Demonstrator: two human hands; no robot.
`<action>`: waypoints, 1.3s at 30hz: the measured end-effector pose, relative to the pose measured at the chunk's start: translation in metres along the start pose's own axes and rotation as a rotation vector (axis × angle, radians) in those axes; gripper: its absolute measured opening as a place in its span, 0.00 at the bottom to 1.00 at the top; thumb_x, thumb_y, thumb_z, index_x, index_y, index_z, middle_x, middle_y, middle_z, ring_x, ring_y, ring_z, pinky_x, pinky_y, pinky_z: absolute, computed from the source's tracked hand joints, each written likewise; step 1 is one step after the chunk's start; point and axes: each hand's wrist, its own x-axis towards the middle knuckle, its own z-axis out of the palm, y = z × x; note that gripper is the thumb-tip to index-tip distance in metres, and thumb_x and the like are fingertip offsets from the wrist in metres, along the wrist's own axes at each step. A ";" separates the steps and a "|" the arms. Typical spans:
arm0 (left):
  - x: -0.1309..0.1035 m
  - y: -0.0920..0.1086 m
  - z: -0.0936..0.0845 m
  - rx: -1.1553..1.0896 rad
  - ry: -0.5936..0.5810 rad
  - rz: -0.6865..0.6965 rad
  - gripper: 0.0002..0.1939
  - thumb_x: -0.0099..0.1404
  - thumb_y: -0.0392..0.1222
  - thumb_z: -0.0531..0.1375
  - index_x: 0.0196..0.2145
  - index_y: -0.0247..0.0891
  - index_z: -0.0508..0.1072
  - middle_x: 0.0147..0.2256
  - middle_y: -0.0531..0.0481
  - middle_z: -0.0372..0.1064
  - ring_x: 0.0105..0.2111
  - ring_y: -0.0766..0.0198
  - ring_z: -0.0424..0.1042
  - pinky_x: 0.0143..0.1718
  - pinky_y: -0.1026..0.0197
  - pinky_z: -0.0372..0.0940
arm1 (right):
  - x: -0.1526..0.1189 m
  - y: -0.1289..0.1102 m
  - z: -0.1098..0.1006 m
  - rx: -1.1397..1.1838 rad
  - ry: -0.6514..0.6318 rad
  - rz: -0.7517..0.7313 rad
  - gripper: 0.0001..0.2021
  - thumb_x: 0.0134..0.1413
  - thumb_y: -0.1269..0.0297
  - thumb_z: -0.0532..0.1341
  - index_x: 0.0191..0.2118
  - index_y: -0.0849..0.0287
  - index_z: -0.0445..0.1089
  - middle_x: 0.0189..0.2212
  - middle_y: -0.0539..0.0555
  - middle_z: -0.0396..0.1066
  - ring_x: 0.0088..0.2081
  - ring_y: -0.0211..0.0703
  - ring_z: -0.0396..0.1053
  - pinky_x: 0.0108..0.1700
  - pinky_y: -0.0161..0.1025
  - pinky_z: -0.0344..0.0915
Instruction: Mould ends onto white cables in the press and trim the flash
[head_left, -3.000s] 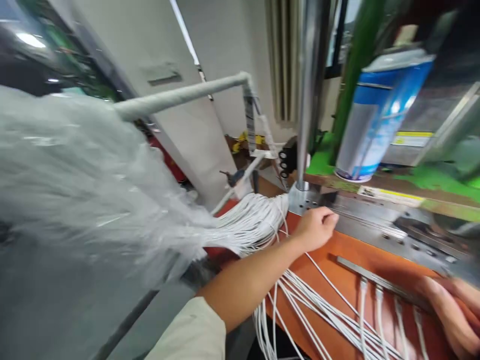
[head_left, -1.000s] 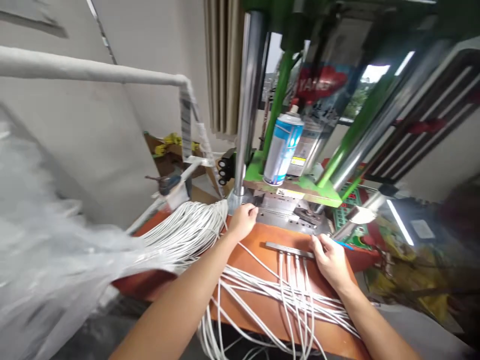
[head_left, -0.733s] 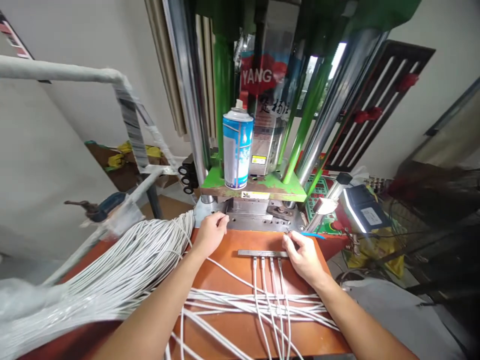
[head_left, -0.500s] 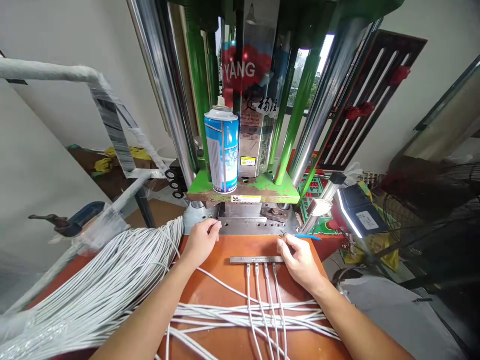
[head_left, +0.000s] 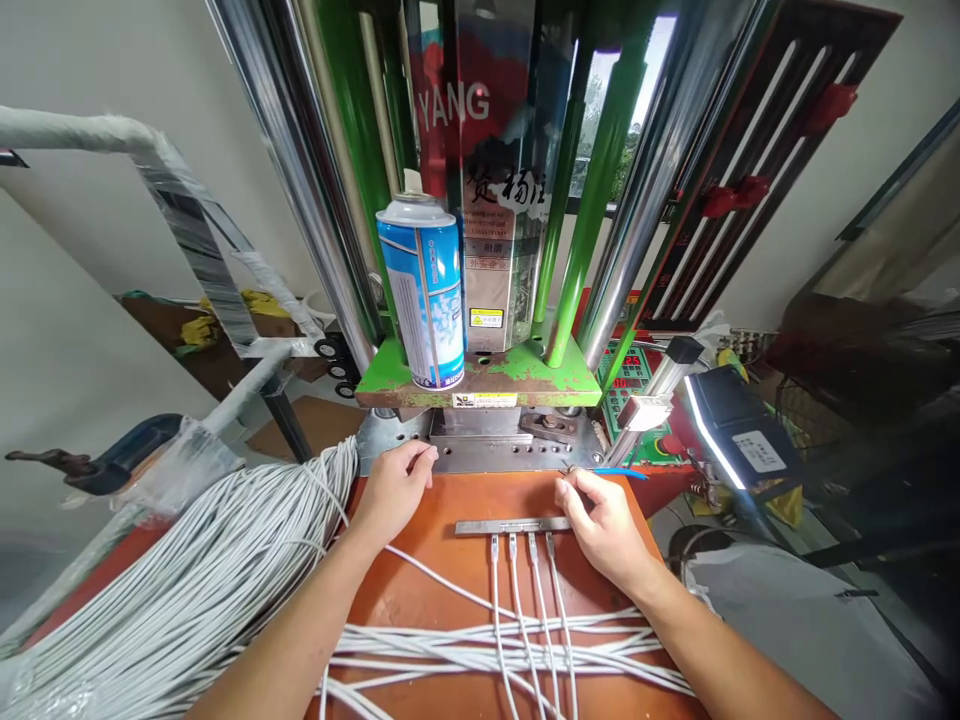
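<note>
Left hand (head_left: 396, 487) and right hand (head_left: 602, 515), half-curled, contents unclear, flank a flat grey metal bar (head_left: 480, 527) seemingly spacing four white cables (head_left: 495, 580).

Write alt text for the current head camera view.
A person's right hand is at the right end of a metal bar with four white cables attached, the left hand curled nearby over an orange work surface. Behind stands a green machine bearing a spray can; a cable bundle lies at left.

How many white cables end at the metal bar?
4 white cables, side by side at the metal bar: two by its middle, two nearer the right hand, which may hide more.
</note>
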 end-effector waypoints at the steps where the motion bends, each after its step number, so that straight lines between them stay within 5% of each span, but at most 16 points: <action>1: 0.000 0.001 0.000 0.001 0.000 0.000 0.19 0.70 0.53 0.56 0.26 0.41 0.71 0.20 0.54 0.68 0.20 0.63 0.63 0.25 0.60 0.55 | 0.000 0.000 0.000 0.000 0.005 0.007 0.20 0.73 0.54 0.55 0.27 0.55 0.62 0.24 0.47 0.61 0.27 0.40 0.58 0.33 0.38 0.56; 8: 0.002 0.001 0.000 0.008 0.001 -0.011 0.18 0.70 0.52 0.56 0.26 0.41 0.72 0.21 0.53 0.69 0.19 0.64 0.62 0.24 0.61 0.55 | 0.002 -0.005 -0.002 -0.061 0.043 0.022 0.17 0.73 0.53 0.56 0.32 0.54 0.68 0.28 0.51 0.70 0.30 0.43 0.66 0.36 0.40 0.64; 12: 0.002 -0.001 -0.001 -0.010 0.008 -0.033 0.16 0.70 0.51 0.57 0.30 0.40 0.75 0.22 0.53 0.69 0.19 0.64 0.63 0.23 0.61 0.57 | 0.003 -0.001 -0.001 -0.078 0.054 -0.071 0.13 0.74 0.55 0.55 0.47 0.54 0.74 0.46 0.58 0.78 0.48 0.51 0.75 0.54 0.46 0.70; 18: 0.002 0.000 -0.001 -0.028 0.012 -0.052 0.15 0.70 0.51 0.58 0.32 0.39 0.77 0.23 0.53 0.71 0.20 0.64 0.64 0.24 0.61 0.58 | 0.052 0.010 -0.002 -0.276 -0.021 -0.245 0.26 0.75 0.52 0.54 0.71 0.57 0.59 0.72 0.64 0.57 0.74 0.57 0.52 0.74 0.61 0.51; 21: 0.002 0.001 -0.001 -0.025 0.009 -0.052 0.15 0.70 0.51 0.58 0.31 0.40 0.77 0.22 0.53 0.70 0.20 0.64 0.64 0.24 0.61 0.58 | 0.101 0.013 0.004 -0.330 -0.060 -0.295 0.30 0.75 0.48 0.51 0.72 0.64 0.56 0.71 0.68 0.57 0.74 0.61 0.51 0.74 0.63 0.49; 24: 0.002 0.002 -0.001 -0.018 0.013 -0.048 0.15 0.70 0.50 0.57 0.30 0.40 0.76 0.22 0.53 0.70 0.19 0.64 0.64 0.23 0.61 0.58 | 0.149 0.020 0.015 -0.307 -0.067 -0.277 0.28 0.75 0.46 0.50 0.65 0.63 0.66 0.64 0.68 0.66 0.70 0.62 0.57 0.73 0.63 0.50; 29: 0.002 0.005 -0.001 -0.018 0.002 -0.057 0.15 0.69 0.51 0.57 0.29 0.40 0.75 0.21 0.54 0.69 0.18 0.65 0.62 0.22 0.61 0.56 | 0.206 0.044 0.032 -0.247 -0.105 -0.211 0.25 0.77 0.47 0.48 0.50 0.61 0.75 0.50 0.65 0.77 0.58 0.60 0.71 0.64 0.61 0.62; 34: 0.004 0.004 -0.001 -0.022 -0.011 -0.058 0.17 0.70 0.51 0.57 0.27 0.40 0.74 0.21 0.53 0.69 0.18 0.64 0.62 0.22 0.61 0.55 | 0.226 0.059 0.040 -0.223 -0.114 -0.183 0.18 0.72 0.50 0.58 0.45 0.60 0.75 0.45 0.65 0.78 0.53 0.60 0.74 0.61 0.58 0.66; 39: 0.006 -0.002 -0.001 -0.034 -0.001 -0.043 0.16 0.70 0.50 0.57 0.28 0.41 0.74 0.21 0.53 0.69 0.18 0.65 0.62 0.22 0.61 0.56 | 0.227 0.049 0.044 -0.216 -0.050 -0.187 0.12 0.68 0.56 0.59 0.44 0.59 0.73 0.44 0.63 0.78 0.54 0.60 0.72 0.60 0.55 0.67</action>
